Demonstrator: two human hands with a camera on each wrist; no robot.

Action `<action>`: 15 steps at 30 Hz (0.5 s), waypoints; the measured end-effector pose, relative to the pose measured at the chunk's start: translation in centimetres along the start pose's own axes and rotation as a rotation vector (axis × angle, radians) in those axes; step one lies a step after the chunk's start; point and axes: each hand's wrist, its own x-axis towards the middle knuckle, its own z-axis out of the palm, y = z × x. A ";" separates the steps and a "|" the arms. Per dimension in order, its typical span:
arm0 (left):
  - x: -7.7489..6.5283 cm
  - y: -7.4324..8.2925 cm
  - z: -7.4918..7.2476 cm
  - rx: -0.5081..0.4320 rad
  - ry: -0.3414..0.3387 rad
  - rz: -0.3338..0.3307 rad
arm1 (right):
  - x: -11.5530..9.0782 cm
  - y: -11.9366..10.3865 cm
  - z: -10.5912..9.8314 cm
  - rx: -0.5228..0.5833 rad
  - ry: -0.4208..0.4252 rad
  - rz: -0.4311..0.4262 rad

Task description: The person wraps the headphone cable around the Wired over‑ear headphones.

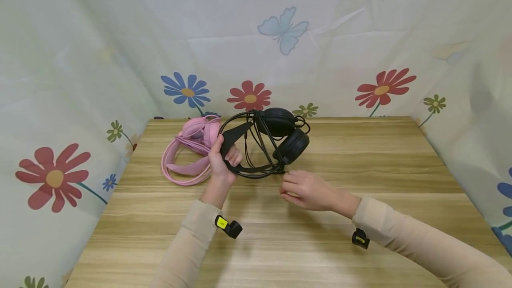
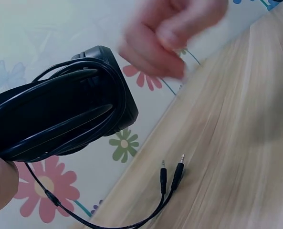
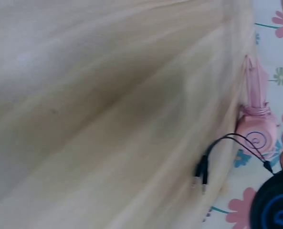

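Observation:
My left hand (image 1: 222, 163) grips the headband of black headphones (image 1: 276, 122), thumb on the band and fingers curled under it. The headphones are tilted up off the table, both ear cups toward the right. A black cable is looped around them. In the left wrist view its split end hangs with two metal-tipped plugs (image 2: 178, 172). My right hand (image 1: 310, 190) is by the lower ear cup, fingers loosely curled. Blurred in the left wrist view, it stands apart from the headphones with nothing visible in it.
Pink headphones (image 1: 186, 169) with their cable bundled lie left of the black pair, near my left hand. The wooden table (image 1: 360, 159) ends at a flowered cloth backdrop (image 1: 332, 70) at the back and sides.

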 end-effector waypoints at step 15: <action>-0.2 -0.1 0.5 -0.005 -0.047 0.011 | -1.1 1.7 3.8 -0.138 -0.265 0.426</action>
